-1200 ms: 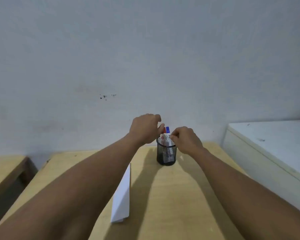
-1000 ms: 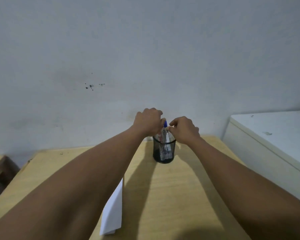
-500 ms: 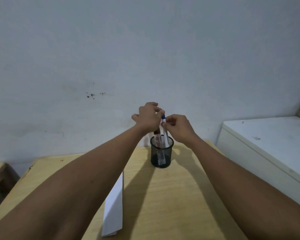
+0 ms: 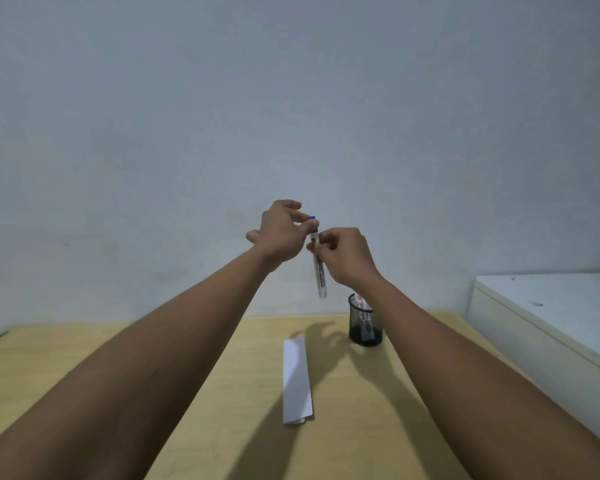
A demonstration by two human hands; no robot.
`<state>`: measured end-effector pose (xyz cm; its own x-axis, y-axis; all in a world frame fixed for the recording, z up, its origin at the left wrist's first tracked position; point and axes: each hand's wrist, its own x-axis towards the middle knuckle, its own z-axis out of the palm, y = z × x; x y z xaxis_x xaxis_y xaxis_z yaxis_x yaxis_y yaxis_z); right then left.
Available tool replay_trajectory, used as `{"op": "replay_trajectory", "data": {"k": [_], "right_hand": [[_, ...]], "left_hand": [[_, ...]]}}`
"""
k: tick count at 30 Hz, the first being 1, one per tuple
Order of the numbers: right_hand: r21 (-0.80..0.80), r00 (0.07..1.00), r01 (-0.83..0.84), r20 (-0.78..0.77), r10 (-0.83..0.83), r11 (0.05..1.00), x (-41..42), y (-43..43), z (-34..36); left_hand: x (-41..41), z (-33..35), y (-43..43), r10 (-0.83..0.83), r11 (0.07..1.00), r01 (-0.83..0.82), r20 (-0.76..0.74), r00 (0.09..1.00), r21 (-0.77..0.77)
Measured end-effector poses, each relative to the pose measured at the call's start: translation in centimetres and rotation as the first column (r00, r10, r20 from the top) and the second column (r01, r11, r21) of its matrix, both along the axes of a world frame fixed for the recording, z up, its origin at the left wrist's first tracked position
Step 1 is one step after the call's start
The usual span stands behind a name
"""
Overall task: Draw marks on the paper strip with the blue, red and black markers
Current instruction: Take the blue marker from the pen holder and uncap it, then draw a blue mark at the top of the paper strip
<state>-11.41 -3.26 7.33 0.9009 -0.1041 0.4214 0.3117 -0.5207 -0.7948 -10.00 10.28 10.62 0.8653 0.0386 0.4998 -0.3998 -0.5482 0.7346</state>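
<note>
Both hands hold the blue marker upright in the air, well above the table. My left hand pinches its blue cap at the top. My right hand grips the white barrel just below the cap. A black mesh pen cup stands on the table below and to the right, with other markers inside it; a red-and-white one shows at the rim. The folded white paper strip lies flat on the wooden table, left of the cup.
A pale plastered wall rises right behind the table. A white cabinet stands against the table's right edge, its top higher than the tabletop. My two forearms reach across the table from the near edge.
The blue marker has come up out of the pen cup and now hangs clear above it, with both hands raised. The view has shifted, so the cup and paper sit further right.
</note>
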Motion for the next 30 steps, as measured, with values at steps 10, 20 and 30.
{"op": "replay_trajectory", "data": {"k": [10, 20, 30], "right_hand": [[0.002, 0.996, -0.035, -0.076, 0.036, 0.999, -1.5, 6.1, -5.7], [0.307, 0.937, -0.120, -0.280, 0.210, 0.944, 2.7, 4.2, -11.5], [0.518, 0.868, -0.094, -0.376, 0.325, 0.850, 5.1, 3.7, -13.3]], "left_hand": [[-0.7, -5.4, 6.7, 0.191, 0.980, -0.187, -0.067, 0.979, 0.062], [1.8, -19.4, 10.3, 0.236, 0.965, -0.190, -0.281, 0.930, 0.181], [2.3, -23.6, 10.3, 0.305, 0.941, -0.220, -0.369, 0.878, 0.256]]}}
